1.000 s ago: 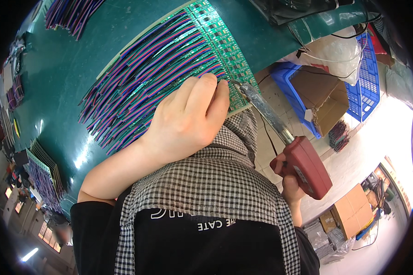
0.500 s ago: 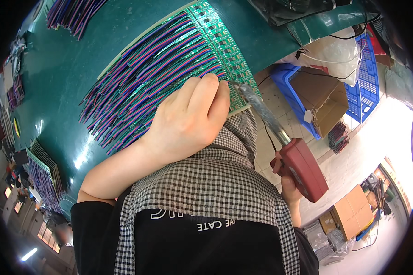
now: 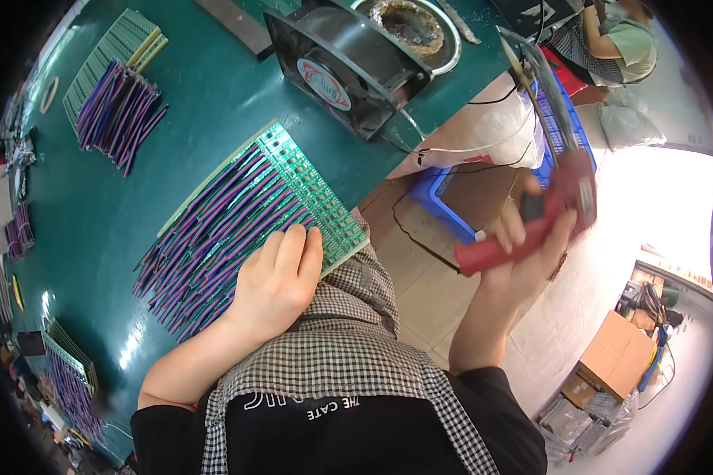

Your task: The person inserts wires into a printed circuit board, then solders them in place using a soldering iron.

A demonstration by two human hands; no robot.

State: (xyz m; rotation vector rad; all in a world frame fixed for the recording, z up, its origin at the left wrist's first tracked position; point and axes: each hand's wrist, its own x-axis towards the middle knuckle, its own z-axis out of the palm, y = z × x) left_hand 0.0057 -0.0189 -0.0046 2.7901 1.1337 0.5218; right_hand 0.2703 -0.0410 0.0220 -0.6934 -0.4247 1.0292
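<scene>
A green circuit board panel (image 3: 313, 190) lies on the table, with rows of multicoloured wires (image 3: 214, 229) fanning off to the left. My left hand (image 3: 276, 277) rests at the panel's near end, its fingers bent and pressed together over the wire ends; what lies under the fingertips is hidden. Off the table to the right, my right hand (image 3: 523, 265) grips a red soldering gun (image 3: 491, 252), blurred by motion. The gun's long metal barrel points up and away, toward the table's far right corner.
A black fan (image 3: 348, 71) stands beyond the panel, beside a metal dish (image 3: 457, 51) with crusted brown contents. Wired panels (image 3: 119, 111) lie far left, more (image 3: 67, 364) near left. A blue crate (image 3: 432, 202) sits on the floor at right. Another person (image 3: 610, 43) is at far right.
My right hand has lifted the soldering gun away from the board, up and to the right. The view has shifted, bringing the fan and dish in. My left hand stays at the panel's near end.
</scene>
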